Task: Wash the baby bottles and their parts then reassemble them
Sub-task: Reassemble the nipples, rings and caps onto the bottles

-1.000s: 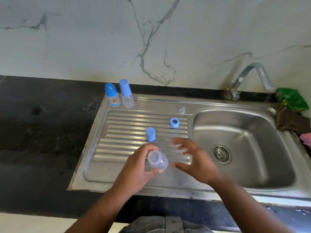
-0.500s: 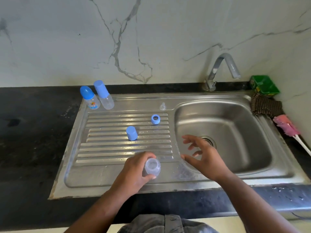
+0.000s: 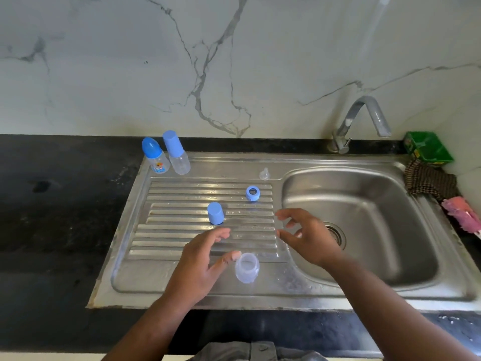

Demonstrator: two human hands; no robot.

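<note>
hovering over the ribbed draining board (image 3: pixel 169 230) of a steel sink, the left hand (image 3: pixel 200 264) is slack and holds nothing, its fingers nearly straight and its thumb tip right beside the rim of a small clear bottle (image 3: pixel 247 268); whether they touch cannot be told. the bottle stands upright with no top, mouth open, on the flat front strip of the board. the right hand (image 3: pixel 307 235) is empty too, fingers loosely curved and apart, over the edge where the board meets the basin (image 3: pixel 377 217), with the drain (image 3: pixel 338 237) showing just past it. further back on the ribs stands a blue cap (image 3: pixel 215 213), and beyond it to the right a blue ring (image 3: pixel 253 193). a clear teat (image 3: pixel 264 174) sits behind the ring, near the basin's corner. at the board's back left corner two capped bottles stand close together, one with a rounded dark blue top (image 3: pixel 155 156) and a printed picture, one with a paler flat top (image 3: pixel 177 153). a tap (image 3: pixel 364 118) rises behind the basin. right of the basin lie a green packet (image 3: pixel 426 149), a checked cloth (image 3: pixel 429 181) and a pink brush (image 3: pixel 460 212).
</note>
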